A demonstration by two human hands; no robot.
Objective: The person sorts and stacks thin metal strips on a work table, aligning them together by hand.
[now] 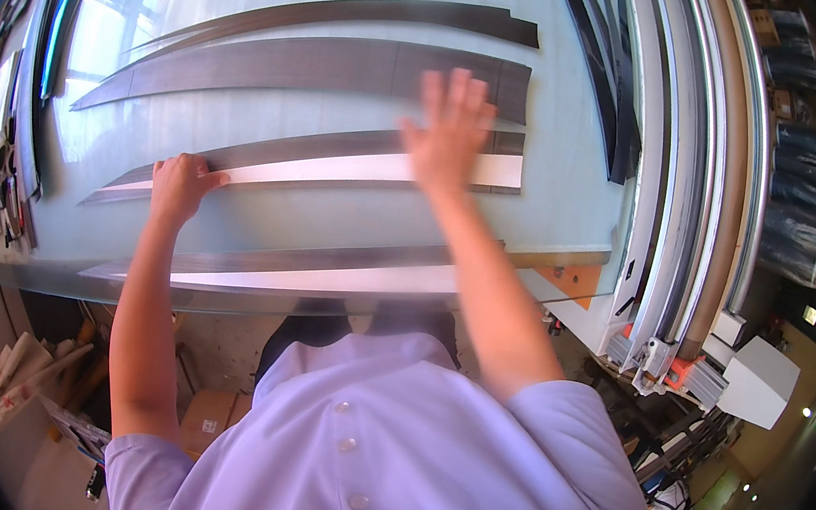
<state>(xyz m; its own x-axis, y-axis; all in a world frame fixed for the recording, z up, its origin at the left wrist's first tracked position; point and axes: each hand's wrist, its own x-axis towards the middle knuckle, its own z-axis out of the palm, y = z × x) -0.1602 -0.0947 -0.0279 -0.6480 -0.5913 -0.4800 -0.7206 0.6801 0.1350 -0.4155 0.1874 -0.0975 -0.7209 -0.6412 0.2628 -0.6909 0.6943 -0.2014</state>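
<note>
My left hand (180,187) rests near the narrow tip of a long tapering dark grey strip with a white band (337,171), fingers curled together and pressed on it, thumb toward the right. My right hand (449,134) is over the wide right end of that strip, palm down with fingers spread, slightly blurred. It holds nothing; whether it touches the strip I cannot tell. Just beyond lies a wider plain grey tapering strip (319,66). A similar grey-and-white strip (325,278) lies nearer my body, partly behind my right forearm.
Another narrow dark piece (375,15) lies at the back of the glass-topped table (574,214). Black strips (604,76) lie at its far right. Long metal rails and a roller (707,188) run along the right side. Scissors and tools (3,169) sit at the left edge.
</note>
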